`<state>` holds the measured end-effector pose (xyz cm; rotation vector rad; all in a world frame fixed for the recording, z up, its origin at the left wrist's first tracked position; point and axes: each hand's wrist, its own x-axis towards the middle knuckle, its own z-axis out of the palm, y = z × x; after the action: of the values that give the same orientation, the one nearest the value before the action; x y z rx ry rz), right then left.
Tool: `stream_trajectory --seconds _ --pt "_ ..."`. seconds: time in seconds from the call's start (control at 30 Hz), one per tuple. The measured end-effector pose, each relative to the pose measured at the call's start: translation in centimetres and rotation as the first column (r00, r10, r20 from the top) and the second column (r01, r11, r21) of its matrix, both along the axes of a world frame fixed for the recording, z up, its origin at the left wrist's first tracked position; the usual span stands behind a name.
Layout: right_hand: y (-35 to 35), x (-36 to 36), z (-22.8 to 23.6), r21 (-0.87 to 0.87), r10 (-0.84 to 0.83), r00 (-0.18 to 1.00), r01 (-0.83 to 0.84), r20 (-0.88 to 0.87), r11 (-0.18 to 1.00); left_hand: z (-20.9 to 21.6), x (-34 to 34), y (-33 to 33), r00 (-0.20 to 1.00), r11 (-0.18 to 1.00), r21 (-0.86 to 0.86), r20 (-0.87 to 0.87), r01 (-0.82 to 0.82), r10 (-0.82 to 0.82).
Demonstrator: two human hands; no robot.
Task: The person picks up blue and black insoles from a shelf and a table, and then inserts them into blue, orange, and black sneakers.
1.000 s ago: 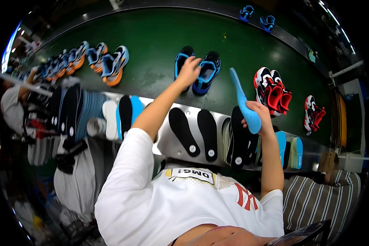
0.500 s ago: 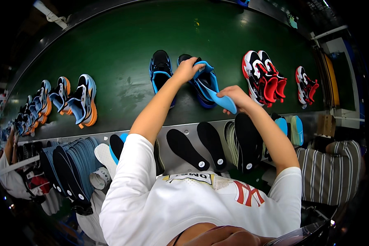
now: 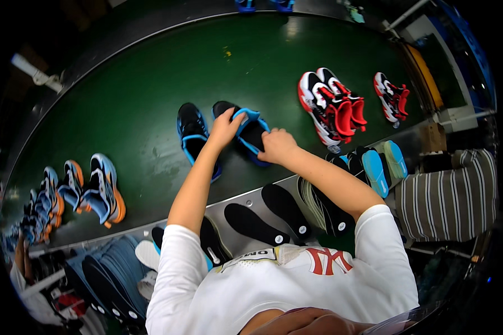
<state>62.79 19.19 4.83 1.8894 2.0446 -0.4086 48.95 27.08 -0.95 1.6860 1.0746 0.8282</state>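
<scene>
A black and blue sneaker (image 3: pixel 253 134) stands on the green table with its opening toward me. My left hand (image 3: pixel 226 129) is closed on its raised blue tongue. At the rear of the same sneaker, my right hand (image 3: pixel 279 147) is closed round the heel collar, its fingers reaching over the rim. The inside of the shoe looks dark; no light blue insole shows outside it. Just left, its matching sneaker (image 3: pixel 192 131) sits untouched, partly behind my left forearm.
Red, white and black sneakers (image 3: pixel 331 109) stand to the right, a smaller one (image 3: pixel 390 99) beyond. Orange-soled sneakers (image 3: pixel 101 190) line the left. Black insoles (image 3: pixel 255 224) and stacked blue-grey insoles (image 3: pixel 117 268) fill the near ledge. A striped cloth-covered form (image 3: pixel 447 198) is at right; another person's arm (image 3: pixel 21 259) is far left.
The light blue insole in my right hand has gone into the sneaker, and that hand has moved onto the heel collar. My left hand still holds the tongue. The view has shifted and tilted.
</scene>
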Motion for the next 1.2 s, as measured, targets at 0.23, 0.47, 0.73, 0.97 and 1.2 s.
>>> stream_trajectory --seconds 0.23,0.47,0.73,0.97,1.2 --pt "1.7 -0.4 -2.5 -0.019 0.290 0.952 -0.293 -0.097 0.956 -0.1 0.2 -0.5 0.997 0.999 -0.030 -0.077 -0.035 0.032" --pt "2.8 -0.2 -6.8 0.051 0.318 0.947 -0.316 -0.047 0.947 0.0 0.6 -1.0 0.984 0.997 0.007 -0.160 -0.077 0.077" --pt "3.9 -1.6 -6.4 -0.345 0.423 0.899 -0.364 0.110 0.865 -0.3 0.2 -1.3 0.988 0.994 0.038 -0.112 -0.103 0.107" --pt "5.1 -1.3 -9.1 -0.575 0.649 0.720 -0.432 0.244 0.695 -1.6 0.3 -1.1 0.995 0.997 0.020 -0.063 -0.079 0.080" --pt "5.7 -1.7 -5.1 -0.526 0.712 0.695 -0.570 0.101 0.631 -1.9 0.1 -1.2 0.998 0.998 -0.026 -0.034 -0.059 0.058"
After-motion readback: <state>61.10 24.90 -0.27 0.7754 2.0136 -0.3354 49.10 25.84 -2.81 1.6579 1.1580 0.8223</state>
